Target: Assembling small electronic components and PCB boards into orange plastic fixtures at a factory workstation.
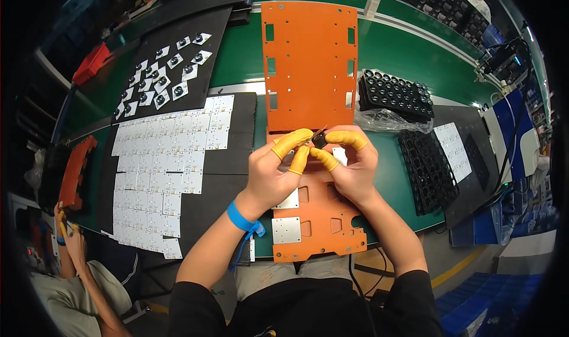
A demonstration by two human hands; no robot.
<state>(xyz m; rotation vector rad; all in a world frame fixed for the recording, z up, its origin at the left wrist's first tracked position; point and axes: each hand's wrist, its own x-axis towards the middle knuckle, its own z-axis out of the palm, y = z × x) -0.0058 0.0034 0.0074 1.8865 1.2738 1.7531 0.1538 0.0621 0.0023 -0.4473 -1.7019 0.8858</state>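
Note:
Yellow finger cots cover the thumb and forefinger of both my hands, which meet over the middle of an orange fixture. A small black part (319, 139), perhaps a lens, is pinched by my right hand (358, 159). My left hand (274, 170), with a blue strap round its wrist, closes its fingertips on the near side of that same part. Below them lies the fixture's orange base plate (332, 242), carrying white square circuit boards (287, 230) on its left side. Its orange perforated panel (309, 64) stands up behind my hands. My fingers hide some of the part.
To the left, rows of white boards (160, 183) cover a black mat; farther back, a black board (201, 82) holds several with black lenses. On the right are a tray of black lenses (396, 94) and a black tray (425, 171). A co-worker's hand (74, 245) shows lower left.

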